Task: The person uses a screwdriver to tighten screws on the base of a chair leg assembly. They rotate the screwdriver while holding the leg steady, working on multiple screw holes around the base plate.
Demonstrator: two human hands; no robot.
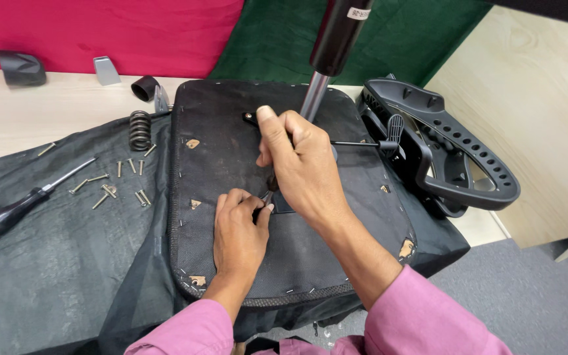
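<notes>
Pink sleeves nearest. Left hand flat on upturned chair seat base on surface, fingers pinching small metal piece. Right hand closed around mechanism under gas cylinder. Judged step: working fastener at mechanism; next needs firm steady hold. Screws, screwdriver left.

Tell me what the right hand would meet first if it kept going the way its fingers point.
The right hand points up the overturned chair seat toward the gas lift cylinder. It would probably meet the cylinder's silver shaft first; depth is unclear, and the fingers may already touch the mechanism at its base.
</notes>
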